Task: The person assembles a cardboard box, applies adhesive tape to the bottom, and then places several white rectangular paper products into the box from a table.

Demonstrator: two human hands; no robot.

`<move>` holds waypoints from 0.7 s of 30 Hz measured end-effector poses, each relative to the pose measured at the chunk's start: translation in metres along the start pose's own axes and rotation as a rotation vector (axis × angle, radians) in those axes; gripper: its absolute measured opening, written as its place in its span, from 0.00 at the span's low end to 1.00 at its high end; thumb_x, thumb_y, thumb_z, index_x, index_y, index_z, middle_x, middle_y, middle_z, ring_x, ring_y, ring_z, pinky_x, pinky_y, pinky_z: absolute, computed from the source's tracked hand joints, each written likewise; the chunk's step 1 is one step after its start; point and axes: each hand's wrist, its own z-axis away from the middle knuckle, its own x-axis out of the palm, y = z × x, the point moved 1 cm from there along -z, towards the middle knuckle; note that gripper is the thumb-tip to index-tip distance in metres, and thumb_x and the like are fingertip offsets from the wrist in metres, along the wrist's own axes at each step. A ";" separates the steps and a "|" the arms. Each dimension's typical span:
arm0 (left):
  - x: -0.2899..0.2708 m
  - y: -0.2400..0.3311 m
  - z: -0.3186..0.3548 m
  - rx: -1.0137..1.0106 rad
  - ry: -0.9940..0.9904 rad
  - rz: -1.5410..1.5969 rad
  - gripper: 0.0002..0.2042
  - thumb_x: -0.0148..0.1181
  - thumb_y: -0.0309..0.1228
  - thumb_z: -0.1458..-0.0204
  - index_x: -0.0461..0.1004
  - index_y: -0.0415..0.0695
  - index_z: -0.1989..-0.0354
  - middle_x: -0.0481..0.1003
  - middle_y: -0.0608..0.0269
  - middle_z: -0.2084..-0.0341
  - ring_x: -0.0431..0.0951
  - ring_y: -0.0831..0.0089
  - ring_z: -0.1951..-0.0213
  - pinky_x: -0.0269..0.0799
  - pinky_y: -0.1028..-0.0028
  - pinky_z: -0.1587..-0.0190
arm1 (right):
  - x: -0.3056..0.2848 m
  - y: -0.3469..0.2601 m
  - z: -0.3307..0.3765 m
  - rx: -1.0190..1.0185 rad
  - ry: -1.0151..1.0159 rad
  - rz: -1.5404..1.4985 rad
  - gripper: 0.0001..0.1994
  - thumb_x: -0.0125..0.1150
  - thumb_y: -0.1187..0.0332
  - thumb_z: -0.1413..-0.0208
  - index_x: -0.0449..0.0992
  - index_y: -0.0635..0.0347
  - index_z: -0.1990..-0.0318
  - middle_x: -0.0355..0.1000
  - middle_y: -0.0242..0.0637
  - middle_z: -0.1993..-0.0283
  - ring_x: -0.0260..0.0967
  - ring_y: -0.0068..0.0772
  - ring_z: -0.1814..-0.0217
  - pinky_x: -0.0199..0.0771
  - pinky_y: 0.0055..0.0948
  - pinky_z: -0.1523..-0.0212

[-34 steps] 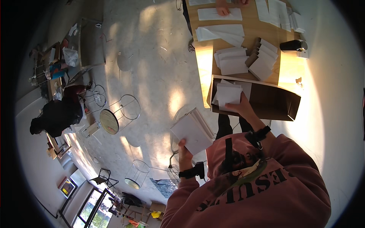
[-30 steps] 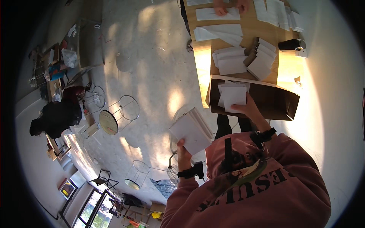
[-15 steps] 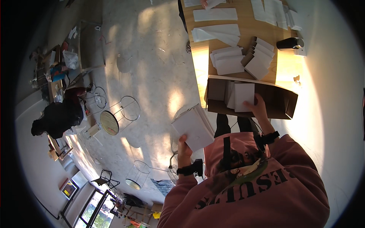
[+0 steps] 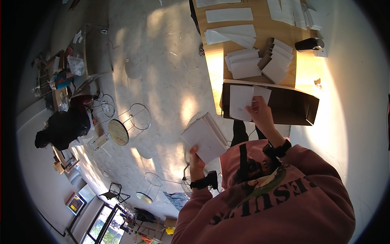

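My left hand (image 4: pixel 196 163) is closed around the edge of a stack of white flat cartons (image 4: pixel 206 137), held left of my body. My right hand (image 4: pixel 261 114) reaches into a long dark open box (image 4: pixel 293 106) at the table's near edge. Its fingers grip the right side of a single white flat carton (image 4: pixel 240 102) with a small notch mark on it, over the box's left part. Another white carton (image 4: pixel 263 93) shows partly behind that one inside the box. The carton's lower edge hides some of the box floor.
Beyond the box, fanned white cartons (image 4: pixel 245 64) and a second fanned row (image 4: pixel 278 61) lie on the wooden table (image 4: pixel 284 36). Flat white sheets (image 4: pixel 230 35) are farther back. A black cylinder (image 4: pixel 307 44) stands at the right. Wire-framed round stools (image 4: pixel 118 132) stand on the floor at left.
My right hand has shifted left within the box, with a white carton now over its left end. The left hand's stack moved only slightly. A hand at the table's far edge has gone from view.
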 end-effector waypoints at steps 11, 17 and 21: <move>-0.003 0.006 0.013 0.047 0.035 -0.033 0.45 0.68 0.48 0.70 0.55 0.41 0.42 0.64 0.55 0.51 0.65 0.57 0.48 0.65 0.58 0.48 | 0.045 -0.003 -0.033 -0.014 -0.036 0.616 0.17 0.55 0.72 0.52 0.56 0.67 0.59 0.69 0.57 0.71 0.69 0.57 0.67 0.70 0.47 0.68; -0.003 0.008 0.013 0.018 0.014 -0.010 0.44 0.68 0.47 0.69 0.55 0.41 0.42 0.65 0.56 0.51 0.66 0.57 0.48 0.65 0.58 0.48 | 0.053 -0.005 -0.034 -0.008 -0.050 0.676 0.15 0.55 0.74 0.53 0.56 0.66 0.61 0.70 0.56 0.70 0.71 0.56 0.67 0.73 0.45 0.68; -0.005 0.007 0.012 0.017 -0.013 0.003 0.42 0.67 0.47 0.68 0.57 0.41 0.43 0.66 0.56 0.52 0.66 0.58 0.49 0.66 0.59 0.48 | 0.071 0.000 -0.048 0.104 -0.046 0.794 0.15 0.55 0.76 0.55 0.57 0.67 0.61 0.72 0.54 0.69 0.73 0.52 0.66 0.76 0.40 0.67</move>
